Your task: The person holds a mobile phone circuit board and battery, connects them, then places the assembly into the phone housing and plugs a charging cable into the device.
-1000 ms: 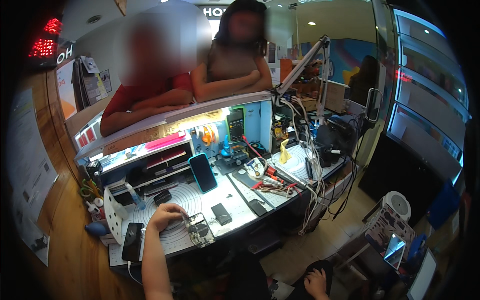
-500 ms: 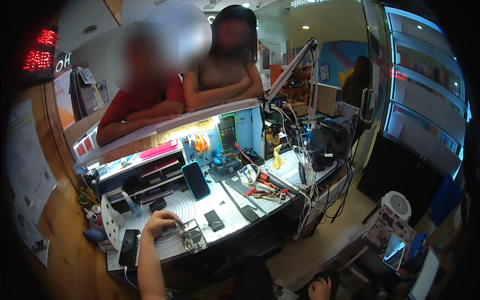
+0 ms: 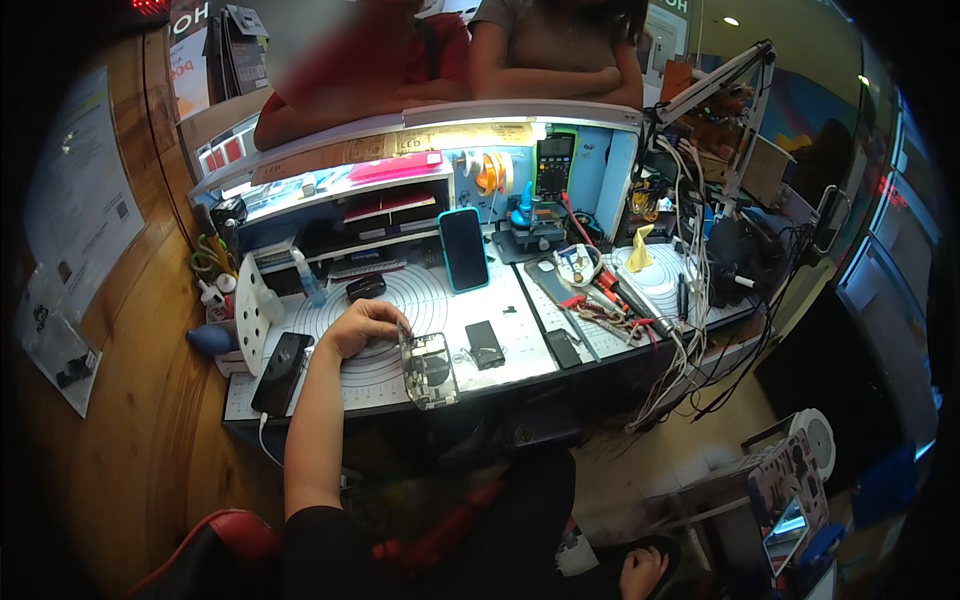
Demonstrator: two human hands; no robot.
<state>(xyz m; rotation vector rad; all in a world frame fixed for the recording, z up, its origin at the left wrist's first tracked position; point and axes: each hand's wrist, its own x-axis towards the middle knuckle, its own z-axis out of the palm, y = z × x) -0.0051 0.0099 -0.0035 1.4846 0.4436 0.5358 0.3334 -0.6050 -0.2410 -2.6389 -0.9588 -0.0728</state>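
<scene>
My left hand pinches the upper left edge of an opened phone, where a thin dark panel stands up along its side. The phone's inner parts face up, and its lower end lies at the bench's front edge. To its right rests a small black rectangular part, perhaps a battery. My right hand is low on the right, away from the bench, lying on dark clothing with its fingers loosely bent and nothing visible in them.
A teal-cased phone leans upright behind. At left lies a black phone with a white cable. Pliers and other tools crowd the right, beside hanging cables. Two people lean on the counter beyond.
The view has shifted, so the bench sits higher and farther right. My left hand still holds the opened phone's edge, and my right hand stays low at the right.
</scene>
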